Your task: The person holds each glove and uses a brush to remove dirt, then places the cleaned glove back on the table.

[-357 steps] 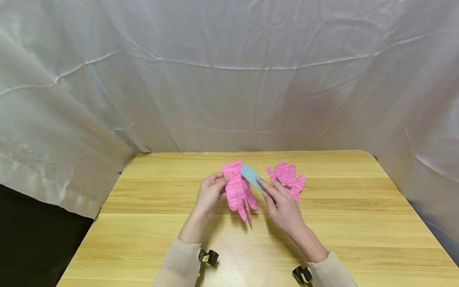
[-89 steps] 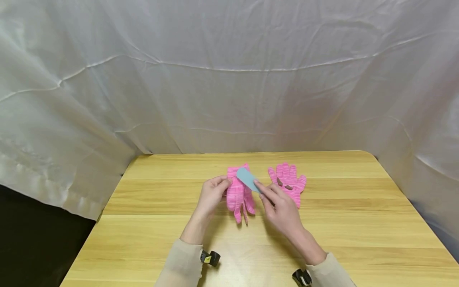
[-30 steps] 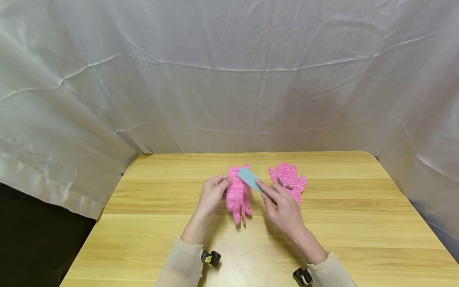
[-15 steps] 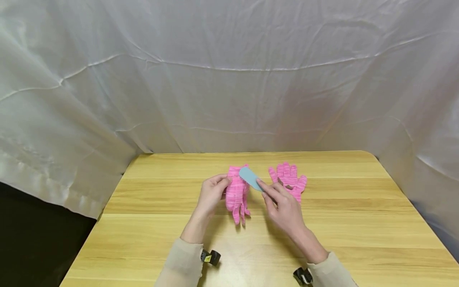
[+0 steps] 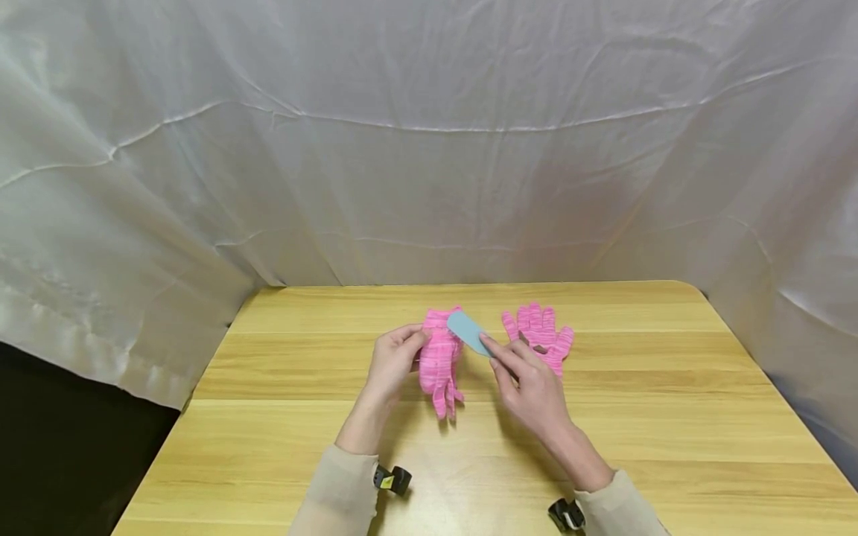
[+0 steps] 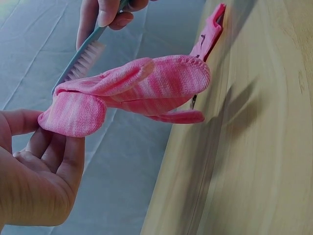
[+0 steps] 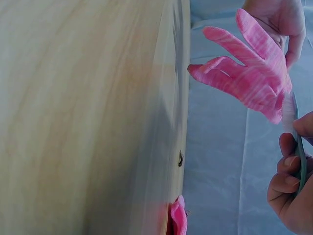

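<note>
My left hand (image 5: 392, 361) pinches a pink knitted glove (image 5: 439, 361) near its cuff, holding it above the table with the glove's fingers hanging down. In my right hand (image 5: 532, 391) is a blue-grey brush (image 5: 467, 331), its back facing up and the index finger laid along it. Seen from the left wrist, its white bristles (image 6: 85, 61) press against the cuff end of the glove. The right wrist view also has the bristles (image 7: 287, 112) right at the glove's edge. A second pink glove (image 5: 536, 325) lies on the table beyond the right hand, with brown patches on it.
The light wooden table (image 5: 281, 432) has a back edge running along a pale grey curtain (image 5: 429, 186), which also hangs at both sides. Black wrist cameras (image 5: 393, 480) sit at the sleeves, close over the tabletop. A dark area (image 5: 74, 439) shows at the lower left.
Since the earliest frame the held glove has turned and narrowed, its fingers drawing together. In the last second it shifts slightly left; the brush makes small moves at the cuff. The second glove stays put.
</note>
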Demonstrator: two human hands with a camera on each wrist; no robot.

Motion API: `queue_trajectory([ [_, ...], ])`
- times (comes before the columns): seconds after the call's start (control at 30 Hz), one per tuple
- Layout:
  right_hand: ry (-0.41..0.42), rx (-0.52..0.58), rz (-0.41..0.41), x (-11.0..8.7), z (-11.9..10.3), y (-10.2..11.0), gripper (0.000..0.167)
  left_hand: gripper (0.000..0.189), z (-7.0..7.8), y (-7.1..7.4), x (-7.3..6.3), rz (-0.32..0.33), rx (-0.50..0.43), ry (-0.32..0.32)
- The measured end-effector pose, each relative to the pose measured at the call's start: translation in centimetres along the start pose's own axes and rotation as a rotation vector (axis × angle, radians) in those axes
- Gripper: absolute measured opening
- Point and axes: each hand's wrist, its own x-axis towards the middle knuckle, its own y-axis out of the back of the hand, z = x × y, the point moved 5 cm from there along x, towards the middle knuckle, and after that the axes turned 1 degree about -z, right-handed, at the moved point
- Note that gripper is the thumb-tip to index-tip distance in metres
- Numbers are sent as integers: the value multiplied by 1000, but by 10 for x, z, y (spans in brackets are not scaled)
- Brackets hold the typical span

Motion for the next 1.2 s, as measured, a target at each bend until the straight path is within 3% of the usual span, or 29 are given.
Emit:
queue_trajectory([
  [0.5,-18,13,0,1,1,3,41,28,0,3,1,21,-3,-4],
  [0.67,-25,144,3,2,-2,5,45,27,-2,2,2,18,9,2],
  [0.8,27,243,-10,2,-7,3,46,27,-2,0,1,9,10,11],
  [0.93,70,191,-48,1,-9,0,47,28,-1,-1,1,4,8,13],
  [1.2,10,138,-83,1,0,0,45,26,-1,2,2,12,0,2],
])
